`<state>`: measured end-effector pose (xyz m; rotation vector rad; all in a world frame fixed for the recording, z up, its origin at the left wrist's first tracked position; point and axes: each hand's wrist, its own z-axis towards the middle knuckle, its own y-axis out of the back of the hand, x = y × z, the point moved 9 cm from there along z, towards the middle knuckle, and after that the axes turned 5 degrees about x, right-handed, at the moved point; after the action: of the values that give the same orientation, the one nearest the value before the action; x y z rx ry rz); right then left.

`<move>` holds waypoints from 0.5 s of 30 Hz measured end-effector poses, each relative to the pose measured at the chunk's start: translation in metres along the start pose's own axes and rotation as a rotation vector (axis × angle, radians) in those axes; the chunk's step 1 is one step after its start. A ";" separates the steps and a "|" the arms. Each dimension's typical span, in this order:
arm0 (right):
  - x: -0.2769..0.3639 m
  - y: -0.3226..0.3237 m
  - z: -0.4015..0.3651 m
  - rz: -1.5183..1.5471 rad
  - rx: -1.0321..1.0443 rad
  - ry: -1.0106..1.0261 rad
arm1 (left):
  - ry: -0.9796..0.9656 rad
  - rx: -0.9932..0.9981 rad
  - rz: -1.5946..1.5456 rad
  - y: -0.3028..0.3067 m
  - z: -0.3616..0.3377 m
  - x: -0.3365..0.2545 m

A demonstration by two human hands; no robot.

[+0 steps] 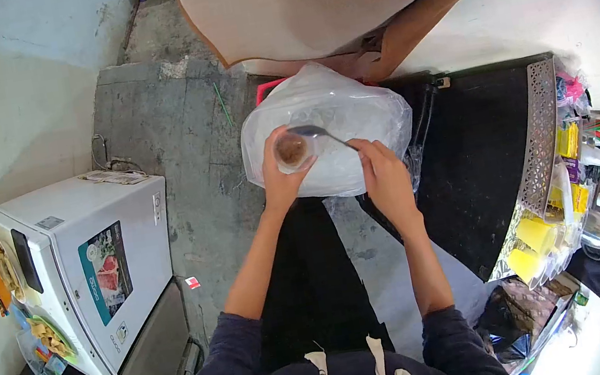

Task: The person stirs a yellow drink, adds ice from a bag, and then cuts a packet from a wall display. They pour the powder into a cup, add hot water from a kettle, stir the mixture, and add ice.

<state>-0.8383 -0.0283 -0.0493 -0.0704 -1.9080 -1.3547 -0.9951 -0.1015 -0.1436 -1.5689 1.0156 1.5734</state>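
My left hand (282,177) is wrapped round a small clear cup (292,150) with brown contents in it. In my right hand (387,180) is the handle of a dark metal spoon (309,131); its bowl lies over the cup's upper rim. Beneath both hands spreads a large translucent plastic bag (361,111), open at the top, over a red container (265,90) of which only an edge shows.
A white freezer (118,255) stands at the left with plates of food on top. To the right is a black stand (479,151) with a perforated metal edge, yellow packs and straws. Brown cloth (333,1) hangs at the top.
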 end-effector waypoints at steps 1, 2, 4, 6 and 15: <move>-0.004 0.001 0.000 -0.001 0.000 -0.003 | -0.026 -0.030 0.020 0.004 0.000 -0.001; -0.012 0.005 0.002 -0.017 -0.015 -0.035 | -0.024 -0.027 0.018 0.007 0.000 0.000; -0.031 0.008 0.009 -0.032 -0.028 -0.072 | -0.016 -0.006 -0.071 0.014 0.003 0.001; -0.061 -0.024 0.021 -0.253 0.194 -0.101 | -0.040 -0.002 0.028 0.024 0.003 -0.006; -0.120 -0.134 0.063 -0.642 0.303 0.085 | -0.038 -0.103 0.054 0.050 -0.001 -0.026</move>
<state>-0.8507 0.0110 -0.2354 0.7966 -2.1278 -1.4053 -1.0377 -0.1242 -0.1150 -1.5855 0.9773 1.7106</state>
